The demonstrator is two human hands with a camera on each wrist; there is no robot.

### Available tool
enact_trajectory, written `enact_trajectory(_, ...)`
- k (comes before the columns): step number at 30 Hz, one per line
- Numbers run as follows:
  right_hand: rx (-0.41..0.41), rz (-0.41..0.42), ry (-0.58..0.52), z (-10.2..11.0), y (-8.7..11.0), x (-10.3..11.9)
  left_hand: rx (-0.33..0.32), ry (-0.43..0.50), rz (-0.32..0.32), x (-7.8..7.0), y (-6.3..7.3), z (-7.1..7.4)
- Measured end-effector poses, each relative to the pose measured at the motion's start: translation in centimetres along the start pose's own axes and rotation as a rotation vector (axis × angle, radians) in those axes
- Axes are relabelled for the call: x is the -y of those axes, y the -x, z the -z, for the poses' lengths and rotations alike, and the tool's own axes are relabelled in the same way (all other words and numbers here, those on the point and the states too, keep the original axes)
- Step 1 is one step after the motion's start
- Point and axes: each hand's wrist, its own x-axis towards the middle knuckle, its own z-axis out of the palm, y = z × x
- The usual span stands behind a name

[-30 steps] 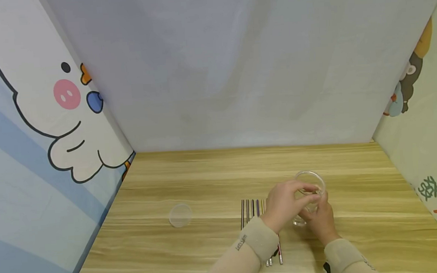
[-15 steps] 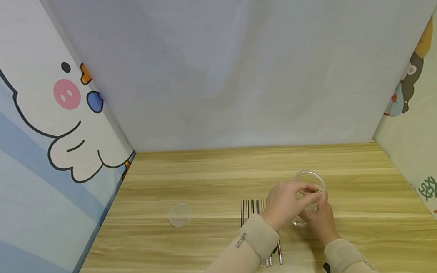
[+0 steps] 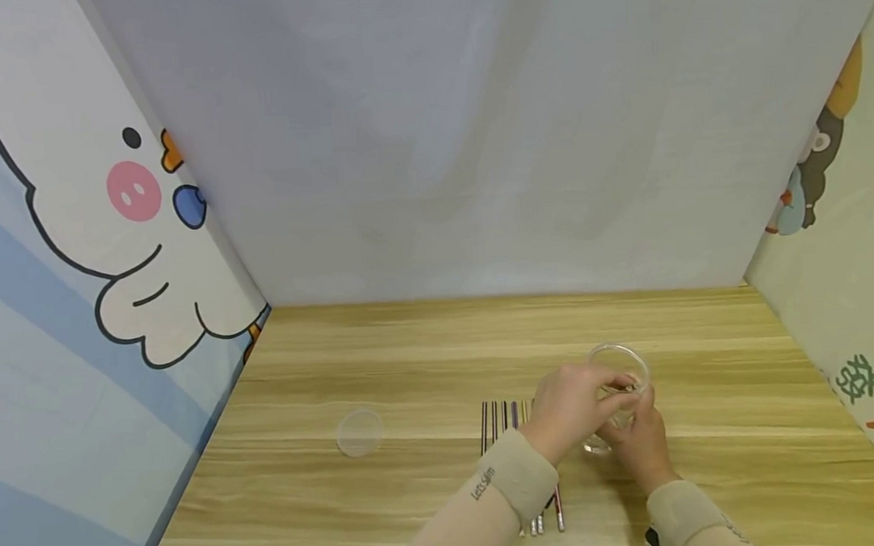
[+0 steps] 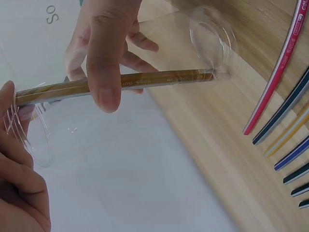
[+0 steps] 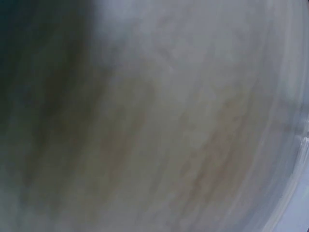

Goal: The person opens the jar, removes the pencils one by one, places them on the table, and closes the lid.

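Observation:
A clear plastic cup (image 3: 618, 346) is in both hands, its rim farther from me than its base. My right hand (image 3: 641, 444) grips the cup's side; in the left wrist view its thumb lies across the wall. A gold-brown pencil (image 4: 154, 79) runs lengthwise within the cup, one end near the base and the other at the rim. At that rim end my left hand (image 3: 574, 405) pinches the pencil with bent fingers. Whether the cup touches the table is hard to tell. The right wrist view is blurred, filled by what seems the cup's clear wall.
Several pencils lie side by side under my left forearm, among them a red pencil (image 4: 276, 72) and a blue pencil (image 4: 292, 153). A round translucent lid (image 3: 360, 433) is on the wooden table (image 3: 287, 516) to the left. Printed panels flank the table, with a grey wall behind.

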Motion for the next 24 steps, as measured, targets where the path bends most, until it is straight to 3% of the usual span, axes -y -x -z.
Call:
enact_trajectory(9, 0.040, -0.042, -0.007, -0.03, 0.03, -0.03, -0.037, 0.077, -0.030, 0.54, 0.28, -0.21)
enact_trajectory(16, 0.012, -0.046, 0.012, -0.04, 0.03, 0.14, -0.078, 0.112, -0.098, 0.79, 0.33, 0.16)
enact_trajectory(24, 0.002, -0.043, 0.017, -0.23, 0.01, -0.09, -0.083, 0.156, -0.107, 0.87, 0.45, 0.55)
